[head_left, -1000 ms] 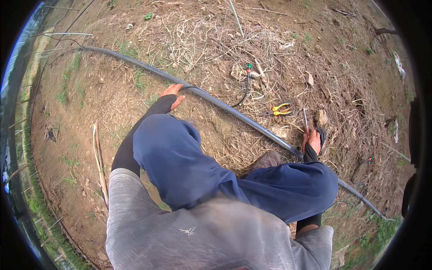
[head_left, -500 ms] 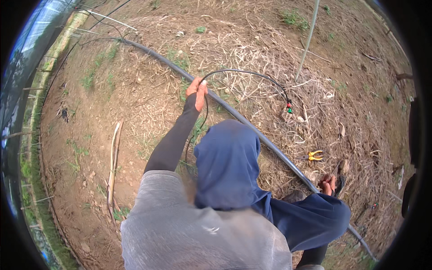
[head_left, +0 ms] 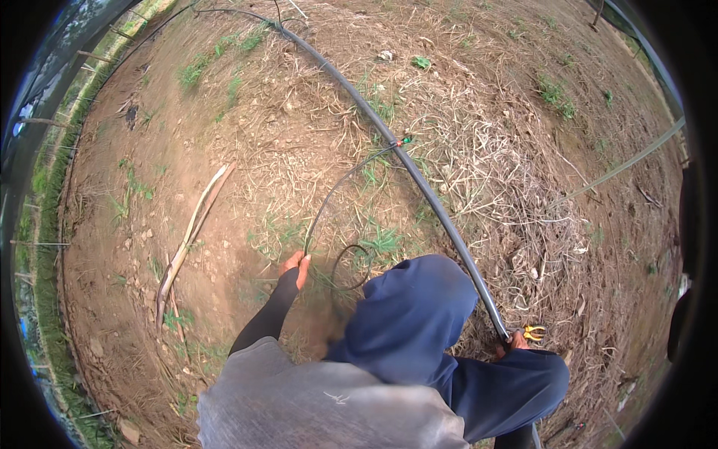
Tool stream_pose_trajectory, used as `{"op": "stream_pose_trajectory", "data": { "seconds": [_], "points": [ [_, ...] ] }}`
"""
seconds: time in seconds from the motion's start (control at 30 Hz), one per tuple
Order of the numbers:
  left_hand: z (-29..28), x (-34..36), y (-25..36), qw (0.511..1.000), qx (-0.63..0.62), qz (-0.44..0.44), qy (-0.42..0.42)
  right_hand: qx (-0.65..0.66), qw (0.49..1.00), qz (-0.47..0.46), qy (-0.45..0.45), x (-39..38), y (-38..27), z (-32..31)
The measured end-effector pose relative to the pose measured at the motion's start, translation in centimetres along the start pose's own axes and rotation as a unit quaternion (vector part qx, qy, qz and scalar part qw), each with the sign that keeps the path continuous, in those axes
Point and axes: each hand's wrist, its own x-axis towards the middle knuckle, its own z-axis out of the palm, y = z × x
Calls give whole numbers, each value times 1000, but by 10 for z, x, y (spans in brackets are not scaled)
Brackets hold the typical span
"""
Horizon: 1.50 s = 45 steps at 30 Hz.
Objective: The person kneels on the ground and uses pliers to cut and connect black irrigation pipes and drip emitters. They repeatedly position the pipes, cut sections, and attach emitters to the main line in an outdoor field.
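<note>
In the head view, the left hand [head_left: 298, 268] is closing its fingers around a thin black tube [head_left: 330, 193]. The tube is leading forward from that hand, bowing to the right, and its far end is meeting a thick grey pipe [head_left: 432, 196]. There a small red and green fitting [head_left: 404, 141] is pointing right, away from the left hand, just past the pipe's far edge.

The pipe's long axis is running slantwise, from well ahead of the left hand down to the right hand [head_left: 514, 343]. That hand is resting at the pipe, mostly hidden, so whether it is gripping anything cannot be told.

Yellow-handled pliers [head_left: 535, 331] are lying just beside the right hand, on its outer side. A bent knee in blue trousers [head_left: 422, 299] is standing between the two hands, and the trousers are covering part of the pipe below the right hand. A dark loop of tube [head_left: 351, 266] and a grass tuft [head_left: 383, 241] are lying to the right of the left hand, before the knee. A split stick [head_left: 193, 224] is lying to that hand's left, well apart. Dry straw [head_left: 486, 165] is spreading ahead of the right hand, and a pale pole [head_left: 621, 170] is slanting beyond it.
</note>
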Motion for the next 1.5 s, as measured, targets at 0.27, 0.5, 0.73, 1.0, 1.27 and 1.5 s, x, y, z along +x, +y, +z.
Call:
{"op": "stream_pose_trajectory", "data": {
  "seconds": [0.27,0.5,0.73,1.0,1.27,1.5],
  "points": [
    [16,2,29,976,216,0,42,21,987,30,159,30,5,-80],
    [80,66,131,990,37,126,-60,26,977,-12,211,41,22,-76],
    [180,122,231,896,-330,5,-296,27,981,26,191,12,-31,-131],
    [221,172,349,715,-575,114,-381,-43,968,54,243,20,21,-119],
    [279,201,357,707,-536,4,-461,-11,984,83,155,54,5,-114],
    [325,190,321,623,-596,-18,-506,125,982,38,138,66,4,-77]
  ]
}}
